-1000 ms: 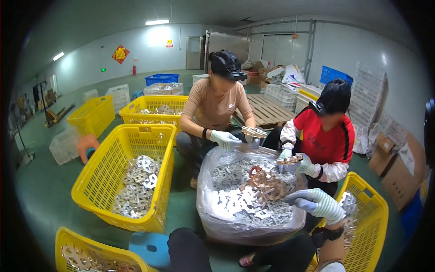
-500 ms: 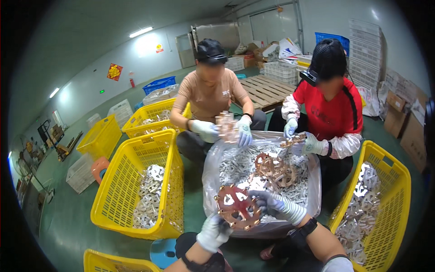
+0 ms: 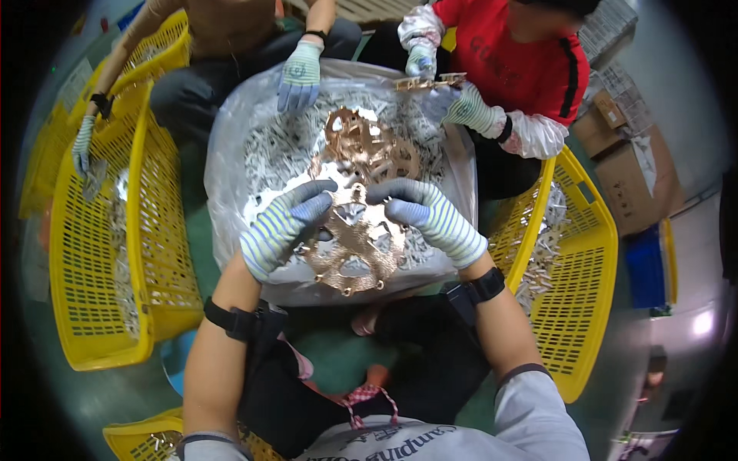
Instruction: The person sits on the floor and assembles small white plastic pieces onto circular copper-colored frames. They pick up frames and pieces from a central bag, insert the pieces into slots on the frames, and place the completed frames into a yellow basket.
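Note:
A round copper-coloured metal plate [image 3: 367, 265] with cut-outs and small knobs round its rim is held up between my two gloved hands. My left hand [image 3: 280, 227] is closed, with its fingertips at the plate's upper left edge. On the upper right edge, the bent fingers of my right hand [image 3: 432, 219] grip it as well. Behind the plate lies a pile of similar copper-coloured rings [image 3: 350, 137] on many small silvery pieces [image 3: 269, 142]. These fill a large container lined with clear plastic [image 3: 224, 165]. My grip hides part of the plate's upper rim.
Yellow crates [image 3: 165, 230] holding silvery parts stand at the left, with another yellow crate [image 3: 576, 307] on the right. Across the container, one co-worker's gloved hand [image 3: 300, 77] hangs over the pieces. A second co-worker in red [image 3: 530, 65] holds a copper-coloured part [image 3: 430, 81].
The view has tilted down. My hands have brought the plate over the container and turned it. The co-worker at left has released a part and now reaches into a yellow crate.

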Action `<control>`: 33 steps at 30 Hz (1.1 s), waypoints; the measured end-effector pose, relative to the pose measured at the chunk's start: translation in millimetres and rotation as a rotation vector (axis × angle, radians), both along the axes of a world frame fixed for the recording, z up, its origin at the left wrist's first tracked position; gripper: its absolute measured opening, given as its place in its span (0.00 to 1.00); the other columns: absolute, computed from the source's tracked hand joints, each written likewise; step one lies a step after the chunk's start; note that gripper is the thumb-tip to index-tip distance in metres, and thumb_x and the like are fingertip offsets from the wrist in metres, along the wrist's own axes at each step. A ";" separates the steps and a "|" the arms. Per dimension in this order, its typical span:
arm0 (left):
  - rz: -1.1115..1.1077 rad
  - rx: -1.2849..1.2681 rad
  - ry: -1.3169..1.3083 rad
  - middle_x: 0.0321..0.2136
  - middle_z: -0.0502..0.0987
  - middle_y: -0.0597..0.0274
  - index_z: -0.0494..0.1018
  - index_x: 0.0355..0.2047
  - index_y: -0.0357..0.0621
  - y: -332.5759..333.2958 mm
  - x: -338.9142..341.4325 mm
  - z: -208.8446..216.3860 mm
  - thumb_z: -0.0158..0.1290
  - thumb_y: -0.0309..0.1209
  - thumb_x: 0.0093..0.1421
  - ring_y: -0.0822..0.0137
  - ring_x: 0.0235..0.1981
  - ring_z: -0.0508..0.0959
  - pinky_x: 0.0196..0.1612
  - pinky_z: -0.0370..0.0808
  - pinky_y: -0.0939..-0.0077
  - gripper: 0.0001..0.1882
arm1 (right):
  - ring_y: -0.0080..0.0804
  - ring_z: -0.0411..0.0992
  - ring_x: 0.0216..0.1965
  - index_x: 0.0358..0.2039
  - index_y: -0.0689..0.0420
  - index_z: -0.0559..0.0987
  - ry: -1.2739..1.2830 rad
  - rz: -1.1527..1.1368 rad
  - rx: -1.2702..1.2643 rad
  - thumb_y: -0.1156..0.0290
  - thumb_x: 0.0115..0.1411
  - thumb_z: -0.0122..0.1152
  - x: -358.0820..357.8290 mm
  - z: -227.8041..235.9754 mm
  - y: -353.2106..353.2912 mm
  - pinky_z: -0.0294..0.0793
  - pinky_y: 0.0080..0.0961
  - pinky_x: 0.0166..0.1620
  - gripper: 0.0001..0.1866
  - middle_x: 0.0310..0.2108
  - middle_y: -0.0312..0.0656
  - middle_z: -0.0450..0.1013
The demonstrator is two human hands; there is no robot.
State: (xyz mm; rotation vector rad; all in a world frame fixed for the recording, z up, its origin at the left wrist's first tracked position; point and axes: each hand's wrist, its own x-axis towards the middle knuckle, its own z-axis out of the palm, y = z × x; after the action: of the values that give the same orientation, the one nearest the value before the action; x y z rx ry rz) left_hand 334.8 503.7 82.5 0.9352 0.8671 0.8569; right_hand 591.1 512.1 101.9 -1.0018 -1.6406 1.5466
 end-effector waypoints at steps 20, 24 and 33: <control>0.564 -0.125 -0.246 0.30 0.77 0.68 0.75 0.45 0.44 39.4 -21.4 -44.6 0.57 0.44 0.62 0.74 0.29 0.78 0.28 0.77 0.81 0.19 | 0.53 0.72 0.48 0.56 0.55 0.72 -1.023 0.649 0.121 0.75 0.54 0.58 -16.9 -153.8 14.1 0.70 0.40 0.52 0.27 0.44 0.55 0.74; 0.479 -0.065 -0.041 0.31 0.77 0.67 0.75 0.46 0.43 36.3 -27.6 -43.7 0.57 0.47 0.62 0.75 0.31 0.77 0.33 0.75 0.81 0.21 | 0.52 0.75 0.41 0.46 0.57 0.78 -0.936 0.636 0.098 0.71 0.55 0.58 -22.5 -151.5 21.9 0.73 0.38 0.46 0.17 0.39 0.53 0.77; 0.333 0.059 0.059 0.45 0.76 0.58 0.66 0.56 0.34 49.1 -29.7 -52.7 0.52 0.38 0.65 0.69 0.47 0.75 0.53 0.70 0.76 0.24 | 0.24 0.70 0.41 0.45 0.61 0.75 -0.411 0.095 -0.187 0.76 0.60 0.54 3.6 -100.4 47.4 0.71 0.27 0.48 0.12 0.37 0.36 0.74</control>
State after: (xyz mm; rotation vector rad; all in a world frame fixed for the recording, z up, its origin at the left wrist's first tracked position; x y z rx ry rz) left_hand 305.1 552.7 29.9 0.8835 1.0714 1.1502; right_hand 594.8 559.6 1.5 -1.4367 -1.8632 1.6605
